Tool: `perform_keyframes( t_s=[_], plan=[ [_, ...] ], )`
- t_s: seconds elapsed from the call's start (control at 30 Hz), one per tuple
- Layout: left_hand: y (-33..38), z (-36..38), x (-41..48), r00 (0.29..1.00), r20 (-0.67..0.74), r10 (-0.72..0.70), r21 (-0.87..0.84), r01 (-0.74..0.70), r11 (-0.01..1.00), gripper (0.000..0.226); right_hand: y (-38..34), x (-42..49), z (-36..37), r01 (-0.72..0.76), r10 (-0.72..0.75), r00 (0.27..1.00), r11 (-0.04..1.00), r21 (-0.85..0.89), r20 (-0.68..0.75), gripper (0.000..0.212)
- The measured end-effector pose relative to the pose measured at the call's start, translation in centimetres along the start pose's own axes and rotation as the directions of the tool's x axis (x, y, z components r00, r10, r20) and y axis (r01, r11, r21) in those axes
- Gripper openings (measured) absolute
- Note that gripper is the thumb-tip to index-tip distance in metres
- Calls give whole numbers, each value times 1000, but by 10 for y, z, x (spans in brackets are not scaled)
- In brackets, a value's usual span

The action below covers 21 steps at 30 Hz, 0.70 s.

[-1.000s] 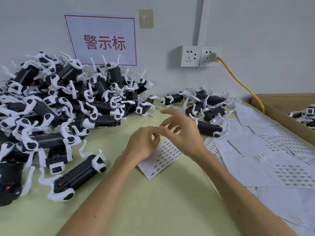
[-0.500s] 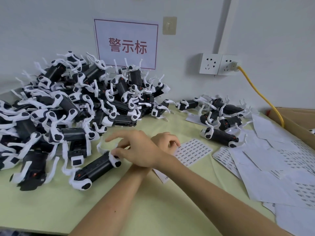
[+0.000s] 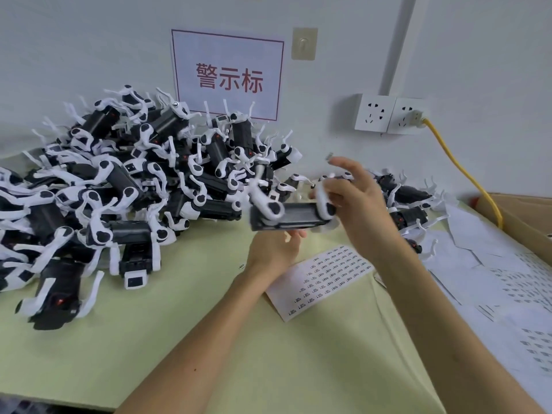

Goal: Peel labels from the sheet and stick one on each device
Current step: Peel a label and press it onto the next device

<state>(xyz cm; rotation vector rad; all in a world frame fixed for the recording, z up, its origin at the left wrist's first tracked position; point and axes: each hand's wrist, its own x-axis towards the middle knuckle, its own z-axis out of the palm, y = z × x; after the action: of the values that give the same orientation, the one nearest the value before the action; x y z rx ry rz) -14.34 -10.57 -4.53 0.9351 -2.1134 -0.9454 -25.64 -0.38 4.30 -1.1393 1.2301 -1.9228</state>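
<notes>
Since half a second ago, one black, box-shaped plastic device with white jointed legs (image 3: 294, 215) has left the pale green table top (image 3: 209, 348) and is held in the air between both hands. The right arm no longer crosses over the left.

A white label sheet (image 3: 325, 279) lies flat on the table just beyond the forearms, with rows of small black print too fine to read. The left hand (image 3: 273, 252) is over the sheet's far-left corner and under the device, fingers curled up against its underside.

The device's long axis runs left to right, about level; blur hides which end is the front. The right hand (image 3: 357, 204) is at its right end with fingers spread and half open, and I cannot tell whether it grips. A small grey label (image 3: 329, 157) stands on the raised index fingertip, above the device's right end and apart from it.

Loose white backing sheets (image 3: 493, 282) cover the table at right, beside a brown cardboard box (image 3: 525, 213). A big heap of like devices (image 3: 134, 180) fills the left, and a smaller group (image 3: 409, 204) lies behind the right hand.

On the far wall a white sign with a red border (image 3: 228, 76) reads "警示标" in red. To its right, a yellow cable (image 3: 466, 177) is plugged into a white double socket (image 3: 389, 113).
</notes>
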Motion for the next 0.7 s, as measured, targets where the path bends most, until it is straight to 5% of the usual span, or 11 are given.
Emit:
perform_keyframes(
  t_s=[0.1, 0.17, 0.27, 0.37, 0.53, 0.7],
  plan=[
    [6, -10, 3, 998, -69, -3, -254, -15, 967, 15, -2, -8, -38, -55, 56, 998, 997, 62, -20, 49],
    [13, -16, 2, 992, 90, -83, -516, 118, 848, 29, -2, -13, -53, -87, 86, 996, 995, -54, -35, 53],
    [22, -17, -2, 912, 404, -71, -463, 271, 844, 58, 2, -17, -57, -85, 90, 996, 967, -240, 9, 53],
    [23, -13, -2, 831, 556, -8, -452, 310, 836, 59, 6, -18, -50, -31, 40, 999, 931, -365, 20, 49],
    [21, -17, -11, 532, 822, 203, -436, 358, 826, 58, 12, -22, -41, 97, -104, 995, 910, -402, 5, 40],
    [23, -8, -15, 638, 743, 203, -501, 327, 801, 40, 24, -22, -31, 198, -267, 963, 769, -607, -24, 41]
  ],
)
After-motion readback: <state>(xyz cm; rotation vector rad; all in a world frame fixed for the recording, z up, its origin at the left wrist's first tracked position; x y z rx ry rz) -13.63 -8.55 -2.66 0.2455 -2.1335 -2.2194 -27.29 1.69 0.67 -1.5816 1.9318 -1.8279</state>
